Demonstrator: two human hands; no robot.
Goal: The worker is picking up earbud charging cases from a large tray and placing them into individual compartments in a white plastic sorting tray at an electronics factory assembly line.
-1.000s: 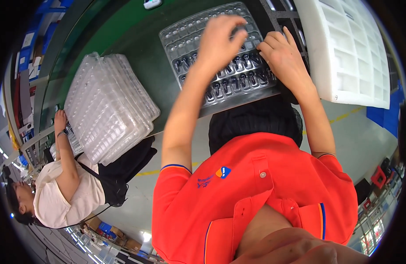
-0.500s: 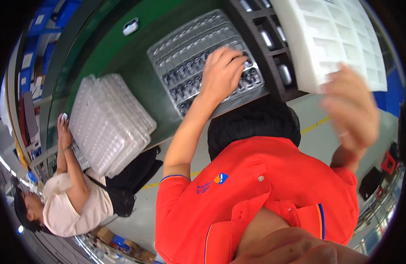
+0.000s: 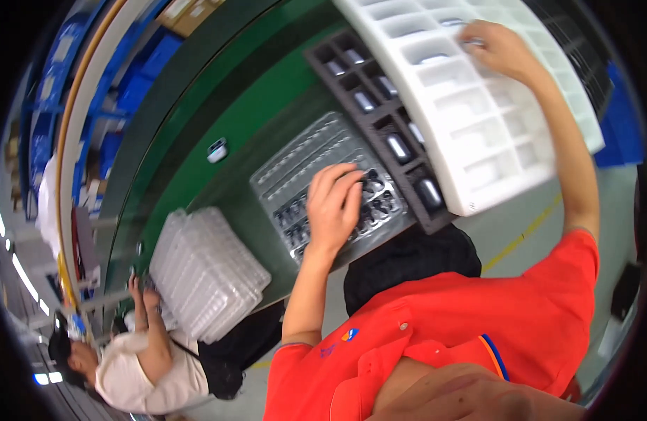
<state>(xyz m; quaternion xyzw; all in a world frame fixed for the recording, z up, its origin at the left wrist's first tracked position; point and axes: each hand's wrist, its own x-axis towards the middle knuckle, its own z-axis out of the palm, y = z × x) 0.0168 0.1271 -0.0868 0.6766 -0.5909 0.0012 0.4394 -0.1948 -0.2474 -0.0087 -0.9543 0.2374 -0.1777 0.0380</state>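
Observation:
My left hand point(image 3: 330, 210) rests over a clear plastic blister tray point(image 3: 281, 179), fingers bent and thumb apart, with nothing visible in them. Small black glossy parts point(image 3: 374, 205) fill several of the tray's near rows; the far rows show bare pockets. My right hand point(image 3: 502, 50) reaches into a white foam tray point(image 3: 471, 200) at the upper right. Its fingertips close on a small shiny grey piece point(image 3: 475, 43), mostly hidden by the hand. Rounded shiny cases lie in some foam pockets nearby.
Between the trays lies a dark foam tray point(image 3: 405, 170) of shiny rounded cases. A small white case point(image 3: 217, 149) sits on the green table point(image 3: 187, 172). Stacked clear trays point(image 3: 204, 274) stand at left. Beyond them, a co-worker point(image 3: 151, 365) in a light shirt holds something small.
My right hand has swung up and left onto the white foam tray and closed on a small piece. My left hand stays over the blister tray. The whole view has shifted.

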